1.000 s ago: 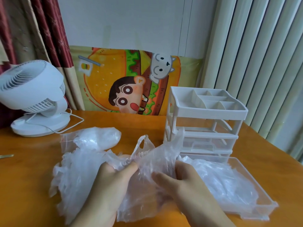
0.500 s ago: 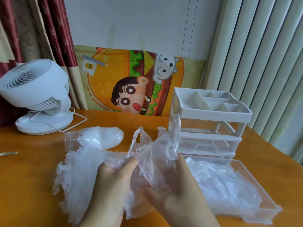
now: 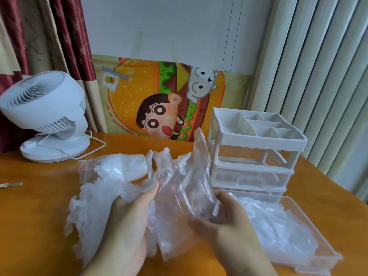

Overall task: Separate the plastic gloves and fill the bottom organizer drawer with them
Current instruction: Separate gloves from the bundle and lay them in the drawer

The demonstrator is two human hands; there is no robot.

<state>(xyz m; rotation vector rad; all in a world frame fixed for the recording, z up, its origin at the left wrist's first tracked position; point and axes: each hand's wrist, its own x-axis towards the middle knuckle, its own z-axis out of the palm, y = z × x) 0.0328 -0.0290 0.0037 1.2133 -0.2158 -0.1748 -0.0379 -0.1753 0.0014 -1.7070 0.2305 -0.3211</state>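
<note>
A clear plastic glove [image 3: 185, 188] stands up between my two hands above the table. My left hand [image 3: 129, 220] pinches the bunched stack of gloves [image 3: 93, 208] at its top edge. My right hand [image 3: 229, 226] grips the raised glove from the right side. The bottom drawer [image 3: 310, 230], clear plastic, is pulled out to the right and holds several loose gloves [image 3: 278, 232]. The white organizer [image 3: 253, 152] stands behind it.
A zip bag [image 3: 111, 168] lies behind the glove stack. A white desk fan [image 3: 47, 116] with its cord stands at the back left. A thin metal item [image 3: 11, 184] lies at the left edge. The table's right edge runs close behind the organizer.
The glove between my hands has been pulled up and further apart from the stack. My right hand has shifted right and lower on it.
</note>
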